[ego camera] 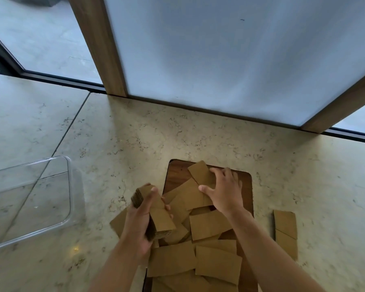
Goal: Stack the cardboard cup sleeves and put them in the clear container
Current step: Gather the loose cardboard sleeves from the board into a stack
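While the left hand (138,220) clamped a stack of sleeves (154,213) edgewise to keep them squared, the right hand (223,190) pressed spread fingers (216,172) on a loose sleeve (200,172); the clear container (30,199) waited empty on the bench (135,133).

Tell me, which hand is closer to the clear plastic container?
Left. The left hand, gripping a stack of sleeves, is just right of the clear container; the right hand is farther right, over the wooden board.

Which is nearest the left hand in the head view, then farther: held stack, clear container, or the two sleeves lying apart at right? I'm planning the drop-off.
1. Held stack, gripped by the left hand.
2. Clear container, to its left.
3. Two separate sleeves, far right on the counter.
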`<state>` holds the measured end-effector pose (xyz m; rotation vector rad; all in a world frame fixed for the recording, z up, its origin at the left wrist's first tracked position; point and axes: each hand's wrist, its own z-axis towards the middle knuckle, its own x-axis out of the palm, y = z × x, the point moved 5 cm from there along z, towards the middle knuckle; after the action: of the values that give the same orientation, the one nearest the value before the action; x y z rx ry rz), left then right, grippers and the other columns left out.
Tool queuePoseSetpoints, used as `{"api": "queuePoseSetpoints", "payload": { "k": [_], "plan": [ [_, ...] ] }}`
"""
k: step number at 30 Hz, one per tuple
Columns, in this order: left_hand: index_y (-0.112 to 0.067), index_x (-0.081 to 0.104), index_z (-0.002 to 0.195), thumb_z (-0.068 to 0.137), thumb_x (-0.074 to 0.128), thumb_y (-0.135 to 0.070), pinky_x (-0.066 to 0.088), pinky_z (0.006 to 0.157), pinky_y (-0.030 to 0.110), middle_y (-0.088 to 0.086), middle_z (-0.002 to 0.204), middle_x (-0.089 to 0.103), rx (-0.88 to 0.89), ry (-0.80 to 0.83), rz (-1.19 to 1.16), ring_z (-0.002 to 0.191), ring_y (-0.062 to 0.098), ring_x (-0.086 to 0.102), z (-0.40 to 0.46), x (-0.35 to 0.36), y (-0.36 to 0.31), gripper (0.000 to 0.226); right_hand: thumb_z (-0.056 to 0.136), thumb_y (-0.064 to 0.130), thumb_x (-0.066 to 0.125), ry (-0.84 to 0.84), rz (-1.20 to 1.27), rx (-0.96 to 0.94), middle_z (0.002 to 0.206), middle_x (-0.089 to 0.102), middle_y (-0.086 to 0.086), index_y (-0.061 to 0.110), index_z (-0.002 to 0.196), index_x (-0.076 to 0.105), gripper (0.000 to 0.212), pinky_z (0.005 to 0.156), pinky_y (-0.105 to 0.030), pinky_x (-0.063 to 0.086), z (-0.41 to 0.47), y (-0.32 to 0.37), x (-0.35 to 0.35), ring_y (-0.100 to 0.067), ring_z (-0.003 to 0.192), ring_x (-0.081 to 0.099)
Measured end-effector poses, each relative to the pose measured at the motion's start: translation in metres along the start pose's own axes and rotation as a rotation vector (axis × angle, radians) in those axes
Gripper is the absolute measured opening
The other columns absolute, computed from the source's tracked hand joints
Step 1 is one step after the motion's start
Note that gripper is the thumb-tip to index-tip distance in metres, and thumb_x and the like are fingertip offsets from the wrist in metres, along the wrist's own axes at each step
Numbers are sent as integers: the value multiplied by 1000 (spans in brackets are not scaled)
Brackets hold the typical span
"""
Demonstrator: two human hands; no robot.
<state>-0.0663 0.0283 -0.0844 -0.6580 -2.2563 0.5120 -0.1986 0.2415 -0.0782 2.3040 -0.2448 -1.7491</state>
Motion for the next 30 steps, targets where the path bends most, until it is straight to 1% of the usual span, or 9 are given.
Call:
{"api": "queuePoseSetpoints", "payload": {
  "k": [7,12,14,16,19,21,25,27,30],
  "plan": [
    [-21,59,129,77,89,-32,63,69,54,23,93,71,-5,11,-32,75,36,73,-11,-6,2,61,95,59,55,11,-79,-187,140,45,4,43,145,53,52,111,-44,29,-34,-15,5,-23,132,35],
    [-22,61,128,71,92,-33,64,68,55,22,93,73,8,34,12,76,38,74,-20,3,-2,66,92,49,68,-5,-12,14,119,58,0,24,130,65,46,100,-38,37,-34,-20,-9,-22,115,50],
    [-25,63,124,66,94,-32,64,67,56,22,92,74,31,37,59,76,39,75,-22,9,-4,66,101,39,59,-122,278,99,99,64,0,20,107,72,23,82,-28,44,-37,-17,-28,-20,96,59],
    [-26,63,127,63,95,-37,64,74,59,21,95,76,45,36,147,80,40,75,-21,16,-4,72,104,39,51,-155,667,210,78,65,1,21,83,69,33,67,-23,47,-50,-4,-40,-20,77,61],
    [-26,64,130,66,96,-38,65,72,52,22,109,79,8,59,240,95,41,78,-17,33,7,72,106,40,46,180,1053,269,86,80,5,36,88,81,40,68,-22,60,-82,42,-19,-14,79,76],
    [-32,68,127,72,95,-26,64,65,45,22,112,78,-1,50,261,95,40,78,-11,36,14,61,107,42,44,298,1010,162,86,79,10,41,87,80,41,63,-17,56,-95,64,1,-9,81,75],
    [-32,69,128,73,83,-12,64,65,49,23,108,80,-88,36,166,91,42,79,-6,11,19,61,105,35,48,-96,705,244,106,70,-7,31,107,73,26,79,-15,47,-54,23,-2,-25,105,65],
    [-35,71,127,77,81,-7,63,73,55,27,115,77,-104,93,102,94,44,78,-5,3,18,58,99,43,56,-91,378,315,130,56,-11,20,138,60,45,102,-32,43,-32,0,-6,-30,126,51],
    [-36,73,125,85,79,-10,60,78,60,30,110,75,-84,123,-1,88,44,76,-3,-5,15,48,89,60,66,-9,22,250,144,45,-11,19,150,43,77,111,-47,36,-14,-8,1,-32,133,42]
  ]
}}
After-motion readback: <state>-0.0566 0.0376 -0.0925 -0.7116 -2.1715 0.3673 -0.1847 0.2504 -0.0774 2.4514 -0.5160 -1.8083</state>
